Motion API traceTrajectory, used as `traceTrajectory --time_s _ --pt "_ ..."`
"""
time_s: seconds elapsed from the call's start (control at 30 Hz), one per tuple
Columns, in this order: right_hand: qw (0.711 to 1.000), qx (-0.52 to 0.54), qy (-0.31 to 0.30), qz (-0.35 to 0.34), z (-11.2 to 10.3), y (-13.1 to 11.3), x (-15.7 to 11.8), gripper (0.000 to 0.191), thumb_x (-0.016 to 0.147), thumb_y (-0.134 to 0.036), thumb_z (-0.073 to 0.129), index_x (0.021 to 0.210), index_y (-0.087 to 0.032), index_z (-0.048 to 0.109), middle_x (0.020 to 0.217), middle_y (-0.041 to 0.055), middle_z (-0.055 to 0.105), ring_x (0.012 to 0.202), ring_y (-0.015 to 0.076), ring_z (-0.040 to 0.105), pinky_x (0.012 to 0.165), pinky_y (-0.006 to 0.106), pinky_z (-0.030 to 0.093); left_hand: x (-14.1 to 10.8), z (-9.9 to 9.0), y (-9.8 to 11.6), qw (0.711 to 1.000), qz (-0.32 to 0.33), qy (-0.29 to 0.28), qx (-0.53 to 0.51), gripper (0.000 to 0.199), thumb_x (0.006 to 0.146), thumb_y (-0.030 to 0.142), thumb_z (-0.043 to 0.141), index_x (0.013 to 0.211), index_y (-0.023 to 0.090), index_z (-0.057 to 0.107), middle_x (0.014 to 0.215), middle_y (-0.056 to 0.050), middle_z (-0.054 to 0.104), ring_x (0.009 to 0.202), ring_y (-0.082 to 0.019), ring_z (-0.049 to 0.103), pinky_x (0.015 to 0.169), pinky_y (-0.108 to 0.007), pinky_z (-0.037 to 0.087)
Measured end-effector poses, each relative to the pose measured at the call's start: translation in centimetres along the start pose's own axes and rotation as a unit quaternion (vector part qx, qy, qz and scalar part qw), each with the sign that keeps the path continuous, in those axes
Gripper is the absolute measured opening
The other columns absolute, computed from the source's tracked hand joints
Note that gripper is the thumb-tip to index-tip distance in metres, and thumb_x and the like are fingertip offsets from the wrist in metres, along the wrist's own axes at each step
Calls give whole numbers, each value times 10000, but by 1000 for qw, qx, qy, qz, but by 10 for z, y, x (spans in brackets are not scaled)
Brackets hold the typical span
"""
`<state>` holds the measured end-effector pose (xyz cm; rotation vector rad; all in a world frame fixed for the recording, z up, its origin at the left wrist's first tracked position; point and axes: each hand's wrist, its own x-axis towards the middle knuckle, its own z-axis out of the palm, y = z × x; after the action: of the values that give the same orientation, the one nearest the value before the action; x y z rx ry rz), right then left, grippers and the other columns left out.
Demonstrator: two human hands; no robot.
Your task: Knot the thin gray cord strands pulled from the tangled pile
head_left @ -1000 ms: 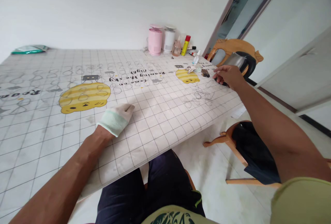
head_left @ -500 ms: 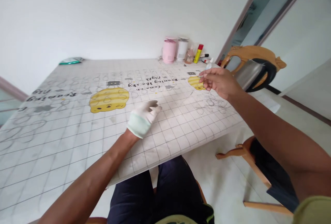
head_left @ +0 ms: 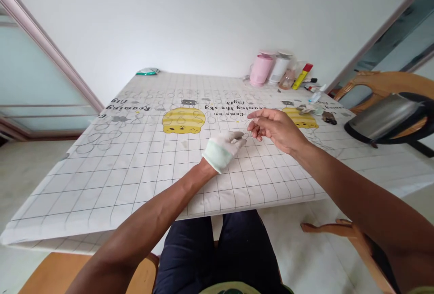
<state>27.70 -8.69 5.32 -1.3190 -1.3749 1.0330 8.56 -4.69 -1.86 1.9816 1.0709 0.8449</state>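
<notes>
My left hand (head_left: 224, 148), in a white glove with a pale green cuff, rests low over the tablecloth (head_left: 190, 167), thumb and fingers drawn together. Just to its right is my bare right hand (head_left: 276, 130), its thumb and fingertips pinched and the index finger reaching forward. The fingertips of both hands are close together. Whatever is between the fingers of either hand is too small to make out. Thin dark strands (head_left: 317, 139) lie on the cloth, partly behind the right forearm.
A crumpled light cloth or glove (head_left: 310, 108), a dark item (head_left: 328, 117) and a steel kettle (head_left: 383, 117) are at the right. Behind stand a pink container (head_left: 261, 70), a white one (head_left: 280, 68) and a red-yellow tube (head_left: 302, 76). A green-edged packet (head_left: 148, 72) lies back left.
The view has swung left. My right hand has come back from the far right, near the strands, to beside my gloved left hand, which stays in about the same pose.
</notes>
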Motion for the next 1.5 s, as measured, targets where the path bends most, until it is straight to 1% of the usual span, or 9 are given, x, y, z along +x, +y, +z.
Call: traceTrajectory --time_s 0.23,0.4,0.6,0.77,1.07,1.2,1.3,1.4,1.5 --pt "1000 -26 -1 -9 7 6 -2 186 936 -391 752 1060 -275 676 906 67 757 629 201 652 530 369 494 4 -8 -3 999 -30 -5 -10 282 1007 387 586 911 275 827 843 22 783 760 -152 694 766 -289 552" --pt "998 -57 -7 14 9 8 -8 177 952 -360 727 1076 -276 633 860 48 754 498 160 584 448 346 445 1 -9 1 994 -13 87 66 275 1003 366 610 865 253 819 765 -4 739 748 -161 653 745 -297 494" --pt "995 -58 -37 67 16 7 -12 147 956 -227 669 1069 -256 581 789 24 743 400 134 524 353 296 385 1 -6 -7 962 79 152 210 356 1031 276 531 739 224 728 624 -2 600 592 -138 486 577 -320 301" --pt "992 -65 -53 89 23 14 -11 181 959 -163 627 1110 -235 559 811 34 761 351 120 499 323 282 348 5 -3 -19 920 121 125 350 340 1061 232 461 858 229 734 657 -31 611 595 -179 502 565 -354 220" --pt "989 -2 -47 139 26 20 -10 207 938 -187 683 1110 -221 574 785 34 725 355 121 496 325 290 353 2 -7 -13 894 114 31 433 332 1058 134 391 1085 164 720 812 -113 696 740 -265 674 638 -351 389" --pt "991 2 -20 129 22 21 -12 240 920 -204 693 1130 -219 578 798 38 724 348 118 485 326 294 352 5 -8 -13 909 77 8 410 307 1026 113 430 1009 156 733 814 -115 696 756 -255 670 653 -343 397" --pt "995 -13 -2 103 11 18 -17 254 922 -236 694 1149 -225 580 812 43 727 399 148 556 339 297 389 11 -11 -18 940 29 43 337 301 1025 181 468 864 196 722 756 -71 662 720 -217 609 649 -330 372" --pt "996 -39 43 64 -13 17 -24 239 925 -282 702 1136 -226 604 844 60 742 491 175 628 370 293 427 16 -20 -21 973 -23 80 217 346 1015 258 489 709 220 647 679 -24 602 679 -180 539 642 -314 355" --pt "986 -130 102 21 -45 27 -30 149 938 -313 681 1062 -238 648 916 92 778 635 223 699 447 321 487 19 -30 -19 991 -62 71 91 372 994 320 504 646 223 594 639 -7 591 643 -166 521 630 -304 370"
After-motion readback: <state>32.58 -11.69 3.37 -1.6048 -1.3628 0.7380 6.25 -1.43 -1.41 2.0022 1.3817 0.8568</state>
